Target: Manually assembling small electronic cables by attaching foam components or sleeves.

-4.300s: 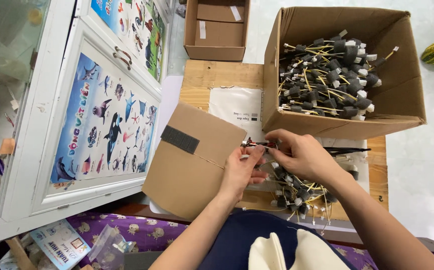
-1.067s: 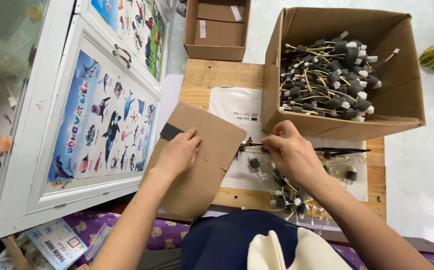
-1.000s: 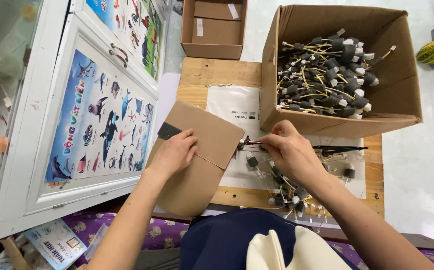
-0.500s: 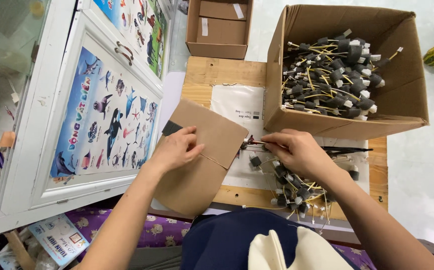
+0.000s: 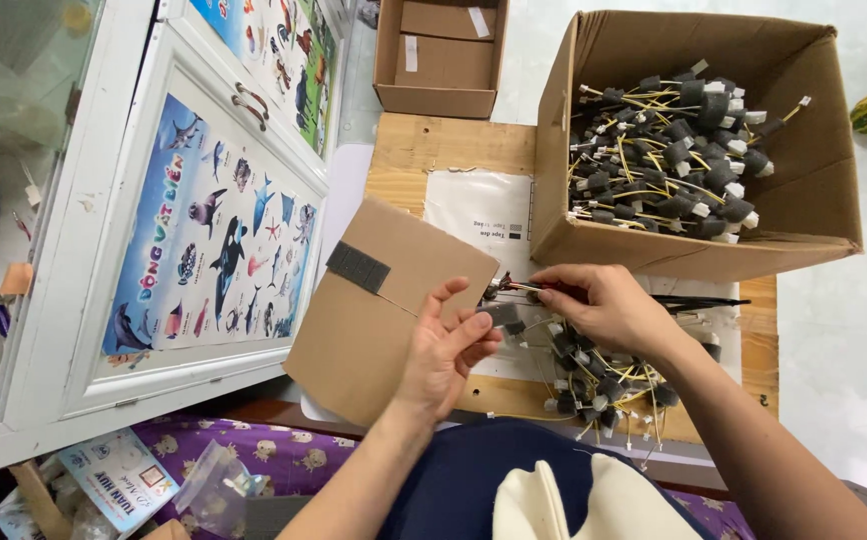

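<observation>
Pinching a small wired part (image 5: 510,288) with the right hand (image 5: 604,305), fingers pressed together at its tip, probably for a steady grip. Bringing the left hand (image 5: 444,350) alongside, fingers spread loosely, holding nothing, over a cardboard sheet (image 5: 384,300) (dark strip on it). Lying below on the counter (image 5: 434,150), a loose pile of wired parts (image 5: 604,385), partly hidden by the wrist; details hard to make out.

Wire piece (image 5: 514,287): thin yellow leads with a dark end, held level between the fingers, just above the loose pile.
Foam pad (image 5: 503,316): small grey square (slightly tilted), at the left fingertips.
Cardboard sheet (image 5: 384,300): brown, flat, grey strip on top.
</observation>
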